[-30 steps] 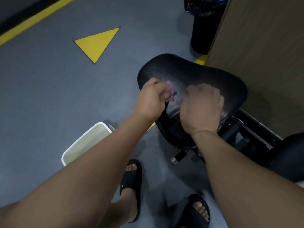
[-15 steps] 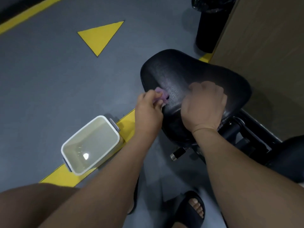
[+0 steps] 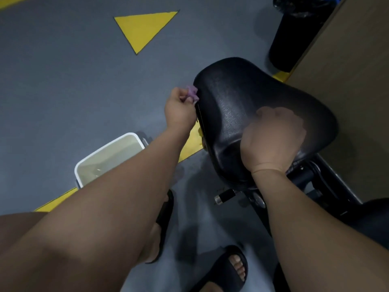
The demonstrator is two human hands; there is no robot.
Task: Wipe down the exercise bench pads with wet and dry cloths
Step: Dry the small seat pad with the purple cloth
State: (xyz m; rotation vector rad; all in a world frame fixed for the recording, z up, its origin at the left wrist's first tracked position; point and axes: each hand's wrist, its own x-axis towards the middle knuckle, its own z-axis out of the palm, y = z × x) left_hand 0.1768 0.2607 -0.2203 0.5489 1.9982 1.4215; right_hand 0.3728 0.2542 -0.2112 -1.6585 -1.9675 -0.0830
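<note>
So the left grip [image 3: 179, 108] has slid to the pad [image 3: 252, 98] edge, pinching the purple cloth [image 3: 192, 92]; right grip [image 3: 273, 140] is curled on top, can't tell if it holds anything.

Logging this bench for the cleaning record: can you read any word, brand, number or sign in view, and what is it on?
No readable text anywhere in view.
Seat pad: plain black, no brand or label showing.
Yellow triangle on the floor: painted mark, no writing.
White tub: no label visible.
</note>
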